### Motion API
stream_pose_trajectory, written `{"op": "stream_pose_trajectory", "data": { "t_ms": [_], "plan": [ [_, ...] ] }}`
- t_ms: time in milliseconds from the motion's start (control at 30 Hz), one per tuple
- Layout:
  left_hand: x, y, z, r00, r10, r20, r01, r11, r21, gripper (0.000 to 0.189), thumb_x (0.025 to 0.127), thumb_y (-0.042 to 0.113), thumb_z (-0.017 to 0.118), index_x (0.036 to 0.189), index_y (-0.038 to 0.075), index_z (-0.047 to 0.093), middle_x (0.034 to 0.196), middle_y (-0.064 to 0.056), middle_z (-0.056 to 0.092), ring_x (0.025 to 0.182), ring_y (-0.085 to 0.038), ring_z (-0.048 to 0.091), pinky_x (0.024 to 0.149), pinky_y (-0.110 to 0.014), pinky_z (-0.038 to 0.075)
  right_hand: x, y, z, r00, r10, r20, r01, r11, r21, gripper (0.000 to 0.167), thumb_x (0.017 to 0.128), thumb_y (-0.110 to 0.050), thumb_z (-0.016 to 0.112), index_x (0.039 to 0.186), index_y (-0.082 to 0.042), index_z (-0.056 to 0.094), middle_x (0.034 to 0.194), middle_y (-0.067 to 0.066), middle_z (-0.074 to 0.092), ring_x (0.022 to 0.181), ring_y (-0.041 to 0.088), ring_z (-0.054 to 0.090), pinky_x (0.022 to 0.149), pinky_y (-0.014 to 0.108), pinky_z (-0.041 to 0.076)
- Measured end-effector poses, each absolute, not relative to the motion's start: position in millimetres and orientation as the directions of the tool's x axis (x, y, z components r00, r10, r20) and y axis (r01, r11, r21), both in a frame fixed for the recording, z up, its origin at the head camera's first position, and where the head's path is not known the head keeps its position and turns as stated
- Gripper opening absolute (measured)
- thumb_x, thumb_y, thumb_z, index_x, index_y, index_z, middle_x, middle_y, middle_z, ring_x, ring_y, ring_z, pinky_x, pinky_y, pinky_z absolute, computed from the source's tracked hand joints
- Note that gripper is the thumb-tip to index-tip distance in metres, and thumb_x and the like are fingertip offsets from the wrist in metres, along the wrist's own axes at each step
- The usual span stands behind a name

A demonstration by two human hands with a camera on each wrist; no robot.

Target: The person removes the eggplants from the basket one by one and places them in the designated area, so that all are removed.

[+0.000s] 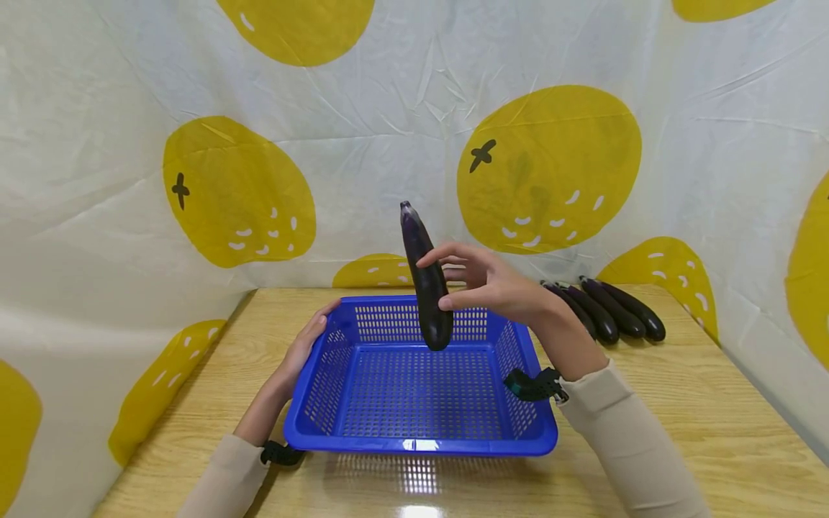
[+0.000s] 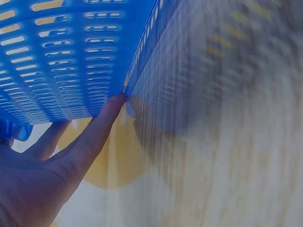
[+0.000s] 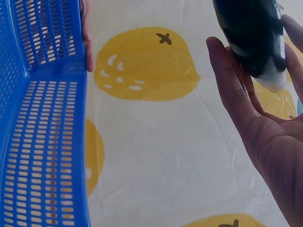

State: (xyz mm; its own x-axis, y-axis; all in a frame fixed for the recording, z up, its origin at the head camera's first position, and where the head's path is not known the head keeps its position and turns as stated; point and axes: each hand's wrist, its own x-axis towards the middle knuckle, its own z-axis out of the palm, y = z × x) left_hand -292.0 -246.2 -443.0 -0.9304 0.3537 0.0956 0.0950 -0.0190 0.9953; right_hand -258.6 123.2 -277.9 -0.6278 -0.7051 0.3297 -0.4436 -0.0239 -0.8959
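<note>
A dark purple eggplant (image 1: 427, 288) stands nearly upright in the air over the back part of a blue perforated plastic basket (image 1: 421, 446). My right hand (image 1: 495, 288) holds it from the right, thumb on the lower part and fingers higher up. The right wrist view shows the eggplant's rounded end (image 3: 258, 52) between thumb and fingers. Along the basket's left side lies my left hand (image 1: 304, 352), its fingers extended and touching the wall near the back left corner. In the left wrist view, fingers (image 2: 102, 123) rest against the basket's outer side. Nothing lies inside the basket.
Several eggplants (image 1: 612, 313) lie side by side on the wooden table (image 1: 686, 417), behind and right of the basket. A white cloth with yellow fruit prints (image 1: 388, 165) hangs behind the table and at its sides. Dark wrist devices (image 1: 534, 385) sit at both cuffs.
</note>
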Motion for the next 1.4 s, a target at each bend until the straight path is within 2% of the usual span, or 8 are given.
{"op": "stream_pose_trajectory", "data": {
  "t_ms": [200, 433, 767, 900, 1033, 1267, 1400],
  "plan": [
    [-292.5, -246.4, -443.3, -0.929, 0.357, 0.096, 0.098, -0.014, 0.995, 0.056, 0.114, 0.043, 0.020, 0.166, 0.023, 0.019, 0.174, -0.005, 0.015, 0.161, -0.030, 0.014, 0.105, -0.011, 0.041, -258.6, 140.5, -282.5, -0.634, -0.696, 0.337, -0.458, -0.013, -0.889, 0.048, 0.093, -0.004, 0.072, 0.138, -0.013, 0.058, 0.158, 0.011, 0.041, 0.149, 0.033, 0.044, 0.116, 0.041, 0.045],
    [-292.1, -246.6, -442.7, -0.931, 0.355, 0.087, 0.088, -0.014, 0.996, 0.056, 0.114, 0.043, 0.020, 0.166, 0.023, 0.019, 0.174, -0.005, 0.015, 0.161, -0.030, 0.015, 0.104, -0.012, 0.042, -258.3, 160.1, -288.1, -0.670, -0.660, 0.341, -0.443, -0.014, -0.897, 0.047, 0.094, 0.001, 0.069, 0.136, -0.017, 0.058, 0.152, 0.012, 0.046, 0.136, 0.027, 0.057, 0.105, 0.037, 0.053],
    [-292.7, -245.6, -442.2, -0.930, 0.357, 0.087, 0.090, -0.006, 0.996, 0.056, 0.114, 0.043, 0.021, 0.166, 0.022, 0.019, 0.175, -0.006, 0.014, 0.161, -0.030, 0.014, 0.109, -0.018, 0.036, -255.1, 186.3, -298.4, -0.738, -0.591, 0.326, -0.445, 0.064, -0.893, 0.048, 0.095, 0.002, 0.066, 0.139, -0.015, 0.056, 0.151, 0.012, 0.051, 0.138, 0.022, 0.056, 0.108, 0.033, 0.050],
    [-291.3, -245.9, -441.4, -0.930, 0.357, 0.088, 0.090, -0.010, 0.996, 0.056, 0.114, 0.043, 0.022, 0.166, 0.022, 0.020, 0.174, -0.006, 0.015, 0.161, -0.031, 0.014, 0.107, -0.016, 0.039, -254.4, 195.2, -303.6, -0.739, -0.588, 0.328, -0.430, 0.038, -0.902, 0.048, 0.095, 0.004, 0.064, 0.139, -0.013, 0.055, 0.153, 0.016, 0.048, 0.136, 0.021, 0.058, 0.107, 0.033, 0.052],
    [-290.4, -245.4, -441.1, -0.928, 0.363, 0.089, 0.089, -0.016, 0.996, 0.056, 0.114, 0.042, 0.021, 0.166, 0.022, 0.019, 0.174, -0.007, 0.014, 0.160, -0.031, 0.014, 0.107, -0.015, 0.041, -253.8, 204.2, -310.7, -0.741, -0.580, 0.338, -0.429, 0.022, -0.903, 0.048, 0.095, 0.005, 0.063, 0.140, -0.013, 0.055, 0.153, 0.013, 0.047, 0.135, 0.018, 0.059, 0.106, 0.031, 0.053],
    [-290.6, -245.0, -442.0, -0.928, 0.360, 0.099, 0.101, -0.013, 0.995, 0.056, 0.115, 0.041, 0.021, 0.166, 0.020, 0.019, 0.174, -0.007, 0.015, 0.161, -0.031, 0.015, 0.115, -0.027, 0.034, -251.4, 216.6, -320.3, -0.742, -0.573, 0.346, -0.432, 0.014, -0.902, 0.050, 0.096, 0.009, 0.060, 0.141, -0.011, 0.053, 0.151, 0.003, 0.049, 0.134, 0.013, 0.060, 0.104, 0.028, 0.054],
    [-291.0, -244.8, -442.4, -0.927, 0.360, 0.106, 0.107, -0.018, 0.994, 0.056, 0.115, 0.040, 0.021, 0.166, 0.019, 0.019, 0.174, -0.006, 0.015, 0.161, -0.031, 0.014, 0.112, -0.021, 0.035, -250.9, 223.5, -323.9, -0.736, -0.578, 0.354, -0.432, -0.003, -0.902, 0.051, 0.097, 0.010, 0.058, 0.143, -0.011, 0.052, 0.149, 0.001, 0.052, 0.132, 0.012, 0.061, 0.101, 0.028, 0.055]
  ]
}}
